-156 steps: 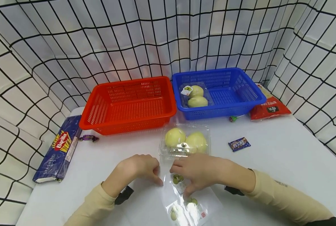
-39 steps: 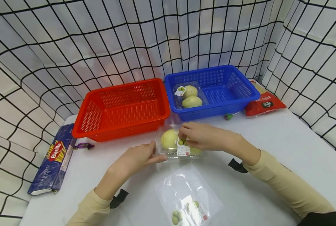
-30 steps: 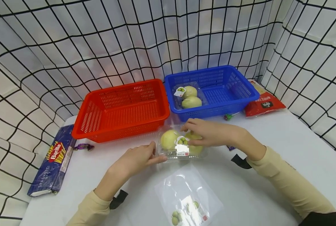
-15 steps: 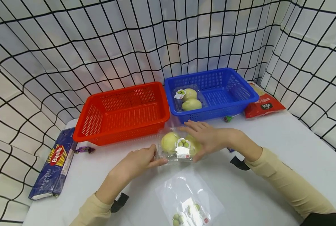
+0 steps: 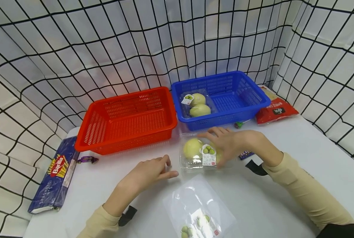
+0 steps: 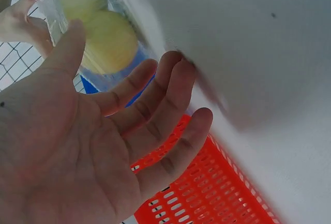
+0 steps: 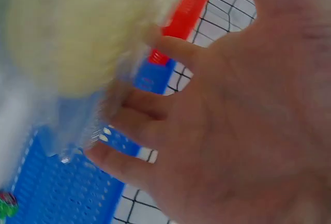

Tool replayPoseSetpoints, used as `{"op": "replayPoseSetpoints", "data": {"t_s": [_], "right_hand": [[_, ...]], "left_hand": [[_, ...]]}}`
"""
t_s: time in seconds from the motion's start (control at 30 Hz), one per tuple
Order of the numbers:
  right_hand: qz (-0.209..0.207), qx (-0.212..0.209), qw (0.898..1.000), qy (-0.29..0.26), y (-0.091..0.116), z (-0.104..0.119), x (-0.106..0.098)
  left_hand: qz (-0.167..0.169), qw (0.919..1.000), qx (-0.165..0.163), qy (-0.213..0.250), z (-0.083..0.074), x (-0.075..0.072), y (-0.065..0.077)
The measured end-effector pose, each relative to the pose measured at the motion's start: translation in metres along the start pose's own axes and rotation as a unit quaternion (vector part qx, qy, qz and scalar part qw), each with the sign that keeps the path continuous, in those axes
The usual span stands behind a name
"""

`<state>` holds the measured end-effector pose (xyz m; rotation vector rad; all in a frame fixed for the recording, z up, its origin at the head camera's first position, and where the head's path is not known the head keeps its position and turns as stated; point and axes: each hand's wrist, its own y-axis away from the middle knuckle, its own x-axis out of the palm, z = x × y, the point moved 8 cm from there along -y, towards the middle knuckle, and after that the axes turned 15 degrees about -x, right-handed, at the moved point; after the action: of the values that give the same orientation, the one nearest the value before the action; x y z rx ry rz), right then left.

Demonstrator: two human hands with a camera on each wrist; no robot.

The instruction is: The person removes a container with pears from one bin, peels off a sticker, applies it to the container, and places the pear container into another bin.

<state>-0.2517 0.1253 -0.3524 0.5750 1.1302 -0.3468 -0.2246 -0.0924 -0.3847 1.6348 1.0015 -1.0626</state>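
Note:
My right hand (image 5: 231, 145) grips the right end of a clear plastic fruit box (image 5: 181, 160), fingers over the far side and thumb at the near side. Two pale yellow-green round fruits (image 5: 193, 148) lie inside it. A white sticker (image 5: 208, 160) picturing green fruit is on its lid. My left hand (image 5: 148, 173) is just left of the box, apart from it, fingers loosely bent around nothing. In the right wrist view, the box blurs and hides some fingertips (image 7: 98, 154). A clear sheet with green-fruit stickers (image 5: 192, 195) lies flat nearer me.
A red basket (image 5: 129, 138) and a blue basket (image 5: 224, 120) stand behind; the blue one holds another fruit box (image 5: 214, 107). A spaghetti box (image 5: 52, 175) and purple candy (image 5: 88, 159) lie left. A red bag (image 5: 276, 110), lollipop (image 5: 238, 125) and blue packet (image 5: 246, 154) lie right.
A sticker went from the sheet onto the box lid, pressed by my right hand. The box then slid right with my right hand, and my left hand let go of its left end.

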Motion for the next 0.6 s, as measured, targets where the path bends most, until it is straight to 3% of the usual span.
{"op": "replayPoseSetpoints", "data": {"t_s": [0.17, 0.27, 0.4, 0.5, 0.6], "right_hand": [[0.01, 0.013, 1.0, 0.008, 0.005, -0.003, 0.0], [0.013, 0.013, 1.0, -0.004, 0.003, 0.0, 0.003], [0.024, 0.024, 0.999, -0.006, 0.002, 0.0, 0.007], [0.023, 0.028, 0.999, -0.003, 0.003, -0.002, 0.007], [0.018, 0.03, 0.999, 0.0, 0.003, -0.007, 0.007]], "left_hand": [[-0.043, 0.999, 0.013, -0.003, 0.0, -0.008, -0.004], [-0.1, 0.9943, 0.037, 0.004, -0.002, -0.022, -0.005], [-0.181, 0.9814, 0.061, 0.017, -0.01, -0.051, -0.009], [-0.214, 0.9737, 0.075, 0.025, -0.018, -0.069, -0.023], [-0.21, 0.9732, 0.093, 0.01, -0.032, -0.075, -0.047]]}}
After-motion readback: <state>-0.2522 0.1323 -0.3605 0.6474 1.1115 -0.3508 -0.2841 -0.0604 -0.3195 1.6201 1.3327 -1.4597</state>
